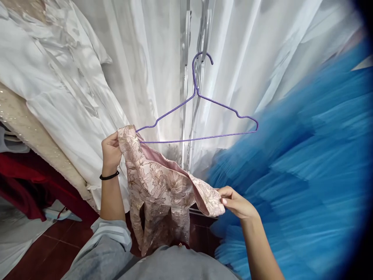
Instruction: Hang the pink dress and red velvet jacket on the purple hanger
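A pink dress [166, 179] with a gold floral pattern hangs in front of me, its neckline spread and pink lining showing. My left hand [111, 151] is closed on its left shoulder, which sits over one end of a purple wire hanger [201, 138]. The hanger's other end is bare. Below and right of that bare end, my right hand [237, 203] pinches the dress's other shoulder between thumb and fingers. At the top, the hanger's hook rests by a metal rack fitting [206, 31].
White garments [58, 77] hang at the left beside a beige sparkling one [49, 144] and dark red cloth [29, 175]. Blue tulle [305, 175] fills the right side. A white curtain [157, 50] is behind. Dark red tiles [61, 241] cover the floor.
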Available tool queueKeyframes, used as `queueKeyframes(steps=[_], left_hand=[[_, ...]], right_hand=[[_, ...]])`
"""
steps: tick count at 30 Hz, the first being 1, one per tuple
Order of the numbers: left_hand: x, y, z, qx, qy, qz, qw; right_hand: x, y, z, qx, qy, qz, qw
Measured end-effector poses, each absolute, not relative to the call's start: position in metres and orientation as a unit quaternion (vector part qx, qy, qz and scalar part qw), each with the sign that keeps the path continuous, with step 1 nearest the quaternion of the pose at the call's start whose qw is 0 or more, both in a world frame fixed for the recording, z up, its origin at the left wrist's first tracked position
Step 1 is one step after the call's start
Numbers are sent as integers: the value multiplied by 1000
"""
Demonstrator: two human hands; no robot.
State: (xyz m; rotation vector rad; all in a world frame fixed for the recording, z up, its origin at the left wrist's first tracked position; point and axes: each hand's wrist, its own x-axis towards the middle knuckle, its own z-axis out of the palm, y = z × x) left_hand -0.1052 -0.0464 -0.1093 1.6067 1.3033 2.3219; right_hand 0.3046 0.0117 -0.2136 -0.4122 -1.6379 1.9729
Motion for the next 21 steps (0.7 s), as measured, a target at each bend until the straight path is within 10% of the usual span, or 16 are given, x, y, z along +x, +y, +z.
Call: queueKeyframes(steps=[21], left_hand=[[-59, -38, -79, 550, 536, 630, -119]], right_hand=[[346, 121, -161, -277, -479, 397, 732]])
